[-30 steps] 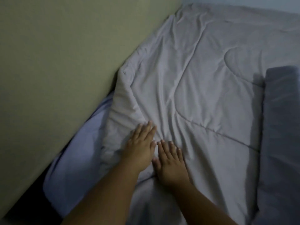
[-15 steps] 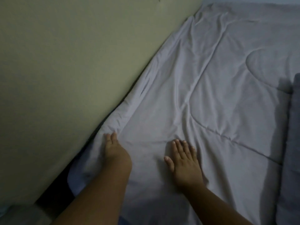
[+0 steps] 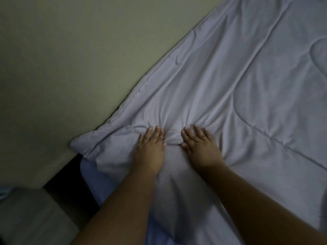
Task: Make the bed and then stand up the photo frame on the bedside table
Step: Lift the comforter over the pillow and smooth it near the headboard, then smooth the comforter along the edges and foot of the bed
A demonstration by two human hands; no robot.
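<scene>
A pale grey quilted comforter [image 3: 238, 89] covers the bed and runs along the wall. Its near corner [image 3: 83, 144] lies flat against the wall. My left hand [image 3: 150, 147] and my right hand [image 3: 200, 145] press palm-down on the comforter side by side, fingers spread, with a small bunch of creased fabric between them. Neither hand holds anything. A lighter blue sheet [image 3: 93, 175] shows under the comforter's near edge. No photo frame or bedside table top is recognisable in this view.
A beige wall [image 3: 79, 59] borders the bed on the left. A dark gap [image 3: 70, 188] lies between wall and mattress at the lower left, with a grey surface [image 3: 31, 218] beside it.
My left hand has moved from the comforter's wall edge back toward my right hand. The comforter corner now lies spread against the wall, and the view has shifted right.
</scene>
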